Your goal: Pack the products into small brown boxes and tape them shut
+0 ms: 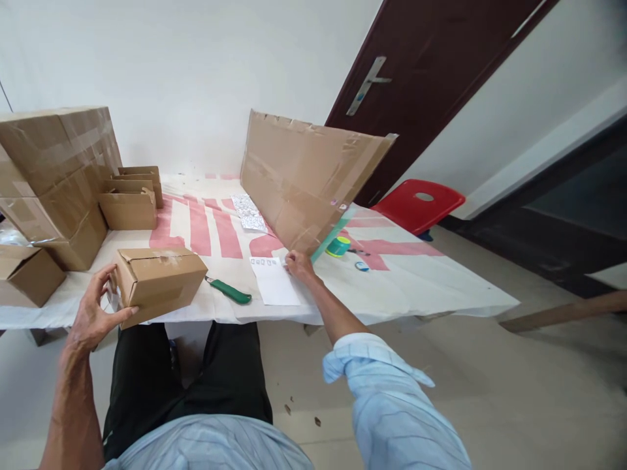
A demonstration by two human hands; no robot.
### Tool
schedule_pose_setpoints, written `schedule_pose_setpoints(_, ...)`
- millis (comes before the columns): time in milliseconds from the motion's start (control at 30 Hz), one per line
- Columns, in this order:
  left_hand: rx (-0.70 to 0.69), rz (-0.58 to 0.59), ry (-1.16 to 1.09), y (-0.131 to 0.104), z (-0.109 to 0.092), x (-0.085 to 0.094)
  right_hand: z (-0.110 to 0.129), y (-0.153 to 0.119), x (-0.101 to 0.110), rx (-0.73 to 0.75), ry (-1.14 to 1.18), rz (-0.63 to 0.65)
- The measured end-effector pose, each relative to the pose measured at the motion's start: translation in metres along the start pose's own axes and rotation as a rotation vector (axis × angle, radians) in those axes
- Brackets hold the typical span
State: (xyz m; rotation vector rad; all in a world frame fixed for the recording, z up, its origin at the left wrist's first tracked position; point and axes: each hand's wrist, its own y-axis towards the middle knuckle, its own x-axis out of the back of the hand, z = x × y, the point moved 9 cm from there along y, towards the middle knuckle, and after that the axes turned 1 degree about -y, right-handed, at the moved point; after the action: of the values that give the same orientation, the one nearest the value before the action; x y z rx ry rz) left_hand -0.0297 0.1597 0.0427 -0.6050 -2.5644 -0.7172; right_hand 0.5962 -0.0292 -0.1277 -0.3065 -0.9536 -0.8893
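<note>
My left hand (100, 303) grips the left end of a small closed cardboard box (164, 281), thumb on the near side and fingers at the far side. The box is tilted at the table's front edge, with clear tape across its top. My right hand (300, 266) is closed in a pinch at the upper right corner of a white paper sheet (277, 287). A row of small printed marks runs along the sheet's top. Between box and sheet lies a green utility knife (230, 291). A large cardboard sheet (308, 176) leans up just beyond my right hand.
Stacked large boxes (53, 176) stand at the left, with small open boxes (130, 205) beside them and another box (29, 274) nearer. A patterned paper (249, 212), a green tape roll (337, 246) and a small blue-and-white roll (362, 266) lie on the table. A red chair (421, 202) stands behind.
</note>
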Motion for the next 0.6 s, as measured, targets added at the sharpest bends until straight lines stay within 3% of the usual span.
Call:
schedule_pose_setpoints(200, 0.01, 0.011, -0.007, 0.002, -0.004, -0.001, 0.01, -0.001, -0.002, -0.026, -0.032, 0.082)
schedule_pose_setpoints(600, -0.025, 0.008, 0.017, 0.002, -0.008, -0.001, 0.036, -0.013, 0.01, -0.059, -0.037, -0.031)
